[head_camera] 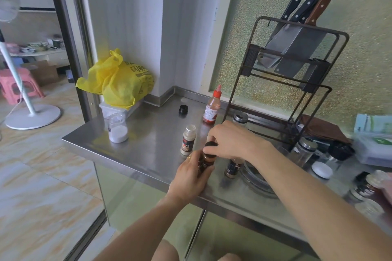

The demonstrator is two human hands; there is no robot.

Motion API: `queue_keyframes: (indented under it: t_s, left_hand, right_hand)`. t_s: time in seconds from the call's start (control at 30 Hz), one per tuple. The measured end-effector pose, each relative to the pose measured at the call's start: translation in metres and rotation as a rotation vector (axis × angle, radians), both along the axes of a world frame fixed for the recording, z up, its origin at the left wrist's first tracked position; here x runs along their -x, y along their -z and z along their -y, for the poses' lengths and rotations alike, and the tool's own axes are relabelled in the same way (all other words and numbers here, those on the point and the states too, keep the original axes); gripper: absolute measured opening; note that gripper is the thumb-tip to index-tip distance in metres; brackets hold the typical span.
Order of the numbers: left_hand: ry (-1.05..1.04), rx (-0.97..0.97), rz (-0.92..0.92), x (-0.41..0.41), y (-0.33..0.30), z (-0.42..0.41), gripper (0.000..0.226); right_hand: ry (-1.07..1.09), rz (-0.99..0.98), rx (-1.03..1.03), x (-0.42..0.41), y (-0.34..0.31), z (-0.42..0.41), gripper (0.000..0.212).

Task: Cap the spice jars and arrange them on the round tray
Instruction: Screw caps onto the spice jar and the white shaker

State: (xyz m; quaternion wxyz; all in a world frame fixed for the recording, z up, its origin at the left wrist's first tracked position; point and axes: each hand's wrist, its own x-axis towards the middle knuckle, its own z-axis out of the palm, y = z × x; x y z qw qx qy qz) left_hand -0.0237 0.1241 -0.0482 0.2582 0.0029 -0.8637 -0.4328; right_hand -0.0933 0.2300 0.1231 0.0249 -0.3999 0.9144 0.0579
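Observation:
My left hand point(191, 178) grips a dark spice jar point(209, 160) near the counter's front edge. My right hand point(231, 140) has its fingers closed on that jar's black cap point(211, 144) from above. A pale spice jar point(187, 140) without a cap stands just to the left. A dark-labelled jar point(233, 168) stands right of my hands, next to the round tray point(254, 180), which my right forearm partly hides. A loose black cap point(183, 109) lies farther back. A clear jar of white powder point(118, 127) sits at the counter's left end.
A red sauce bottle point(211, 106) stands behind my hands. The knife rack point(290, 74) fills the back right, with glass jars point(305, 148), a white lid point(322, 169) and a black-lidded jar point(340, 151) beside it. A yellow bag point(118, 79) sits at the back left.

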Motion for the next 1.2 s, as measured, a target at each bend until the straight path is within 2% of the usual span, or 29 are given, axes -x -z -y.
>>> queue_keyframes:
  t_s: [0.1,0.13,0.2,0.27,0.33,0.4,0.47,0.53,0.6,0.67,0.8,0.93,1.07,1.2]
  left_hand:
    - [-0.003,0.008,-0.002,0.0,0.001,0.0,0.036]
    - [-0.003,0.011,-0.002,0.0,0.0,0.0,0.036]
    - [-0.006,0.023,0.0,0.001,0.001,0.0,0.035]
    - [-0.008,0.027,0.005,0.001,0.001,-0.001,0.035]
    - [-0.01,0.034,0.002,0.001,0.001,-0.001,0.034]
    - [-0.011,0.046,-0.002,0.001,0.002,-0.001,0.034]
    - [-0.011,0.049,0.002,0.001,0.003,-0.001,0.034]
    - [-0.01,0.044,0.009,0.002,0.004,-0.001,0.035]
    - [-0.016,0.047,0.003,0.002,0.004,-0.001,0.035]
    - [-0.023,0.058,-0.008,0.002,0.004,-0.002,0.035]
    - [-0.021,0.06,-0.009,0.003,0.005,-0.002,0.035]
    - [-0.031,0.062,-0.024,0.003,0.005,-0.002,0.035]
    - [-0.039,0.063,-0.026,0.004,0.005,-0.002,0.036]
    - [-0.049,0.053,-0.016,0.003,0.004,-0.003,0.035]
  right_hand:
    - [0.02,0.065,-0.038,-0.001,-0.007,0.0,0.046]
    - [0.012,0.099,-0.022,0.002,-0.006,-0.001,0.042]
    - [0.04,0.04,-0.035,0.003,-0.005,0.002,0.024]
    - [0.05,-0.008,-0.027,0.005,-0.005,0.004,0.043]
    - [0.042,0.049,0.021,0.005,-0.006,0.004,0.038]
    - [0.01,0.154,0.011,0.005,-0.009,0.004,0.045]
    - [0.028,0.09,-0.018,0.003,-0.006,0.006,0.028]
    - [0.052,-0.019,-0.01,0.006,-0.004,0.007,0.039]
    - [0.054,-0.002,0.0,0.005,-0.006,0.005,0.043]
    - [0.024,0.084,-0.009,0.003,-0.007,0.003,0.056]
    - [0.079,-0.01,-0.005,0.002,-0.005,0.004,0.042]
    - [0.011,0.129,-0.008,0.0,-0.006,0.004,0.051]
    - [0.015,0.044,0.033,-0.004,0.003,0.005,0.03]
    - [0.022,-0.016,0.049,-0.006,0.009,0.007,0.027]
